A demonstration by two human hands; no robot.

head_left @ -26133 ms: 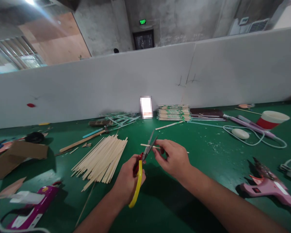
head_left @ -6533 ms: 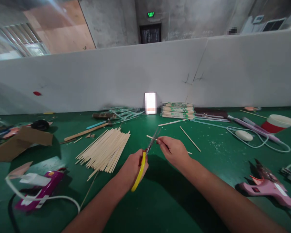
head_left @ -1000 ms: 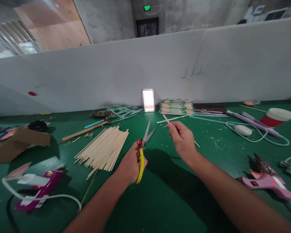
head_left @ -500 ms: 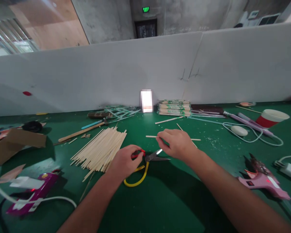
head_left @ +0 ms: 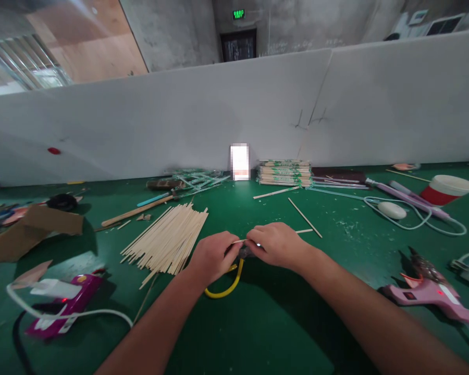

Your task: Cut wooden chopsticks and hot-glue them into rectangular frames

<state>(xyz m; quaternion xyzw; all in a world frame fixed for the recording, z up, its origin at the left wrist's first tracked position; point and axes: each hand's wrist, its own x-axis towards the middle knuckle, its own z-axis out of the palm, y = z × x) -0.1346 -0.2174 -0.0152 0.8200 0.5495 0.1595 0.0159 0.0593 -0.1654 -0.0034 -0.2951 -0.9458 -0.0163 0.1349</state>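
Observation:
My left hand point(head_left: 216, 255) is closed, its thumb and forefinger pinching one end of a thin wooden stick point(head_left: 240, 241). The same stick runs under my right hand point(head_left: 275, 245), whose fingers are closed around it; a pale length shows past the knuckles on the right. Below both hands are scissors with a yellow handle loop point(head_left: 240, 278). My fingers cover most of the blades and the other loop, so I cannot tell whether my left hand also grips the scissors. Left of my hands lies a spread pile of wooden sticks point(head_left: 168, 237).
Bundled wrapped sticks point(head_left: 284, 172) sit against the white partition point(head_left: 140, 125). A purple glue gun point(head_left: 68, 304) lies at left, a pink glue gun point(head_left: 430, 297) at right. A paper cup point(head_left: 447, 192) and loose cables are at the far right. Another loose stick point(head_left: 305, 217) lies ahead.
My right hand has come down and left with the stick, close to my left hand. My left fingers have gone from the scissors' red handle part to the stick's end. The view has shifted slightly.

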